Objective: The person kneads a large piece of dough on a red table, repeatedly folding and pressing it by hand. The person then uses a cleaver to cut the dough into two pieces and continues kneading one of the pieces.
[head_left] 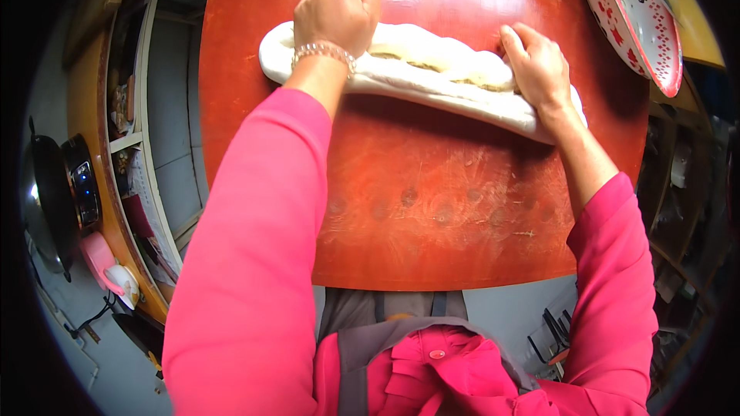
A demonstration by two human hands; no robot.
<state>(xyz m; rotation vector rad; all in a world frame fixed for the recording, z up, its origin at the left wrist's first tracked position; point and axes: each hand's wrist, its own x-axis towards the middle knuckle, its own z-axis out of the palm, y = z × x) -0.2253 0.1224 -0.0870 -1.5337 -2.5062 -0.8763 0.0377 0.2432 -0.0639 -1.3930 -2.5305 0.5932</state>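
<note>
A long, thick roll of white dough (pixel 432 96) lies across the red table, its left end a little farther from me than its right. Along its upper side runs a folded lip with dimples and a darker seam under it. My left hand (pixel 335 19), with a beaded bracelet at the wrist, is closed and bears on the dough near its left end. Curled over the right part of the dough is my right hand (pixel 539 69), thumb and fingers bent against it. What the left fingers grip is partly hidden by the hand.
The round-edged red wooden table (pixel 432 216) is worn along its near side. At the far right stands a white enamel basin (pixel 636 19) with red patterns and a red rim. On the left are an open-fronted cabinet (pixel 142 139), a dark pan (pixel 50 192) and a pink-handled object (pixel 100 262).
</note>
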